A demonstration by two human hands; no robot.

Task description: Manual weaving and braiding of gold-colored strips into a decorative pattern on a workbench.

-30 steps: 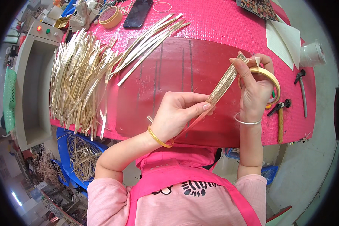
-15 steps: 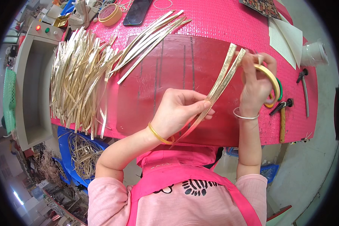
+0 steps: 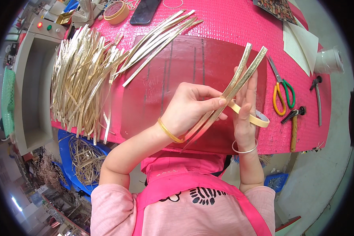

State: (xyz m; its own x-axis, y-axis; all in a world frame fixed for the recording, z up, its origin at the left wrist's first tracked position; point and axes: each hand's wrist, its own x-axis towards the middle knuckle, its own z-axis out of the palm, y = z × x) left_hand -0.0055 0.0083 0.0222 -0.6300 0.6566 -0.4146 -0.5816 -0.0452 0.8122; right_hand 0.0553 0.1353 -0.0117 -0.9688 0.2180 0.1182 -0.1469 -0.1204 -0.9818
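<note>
My left hand [image 3: 194,104] pinches gold flat strips [image 3: 252,67] between thumb and fingers. They slant over the dark red mat, upper ends spread apart, lower ends near my apron. Close on its right, my right hand [image 3: 244,128] holds a roll of cream masking tape [image 3: 259,121] at the thumb and palm, other fingers stretched up behind the strips. A length of tape runs from the roll to the strips beside my left fingertips. Whether it is stuck there I cannot tell.
Many gold strips [image 3: 80,86] lie piled at left beside a grey box [image 3: 39,94]. Scissors [image 3: 281,92] and a hammer [image 3: 294,129] rest at right. A phone [image 3: 145,11] and another tape roll [image 3: 116,12] sit at the back. The mat [image 3: 177,78] covers the pink table's middle.
My right hand has moved left and down with the tape roll, from over the scissors to beside the strips, uncovering the scissors. My left hand has shifted slightly up and right, still pinching the strips.
</note>
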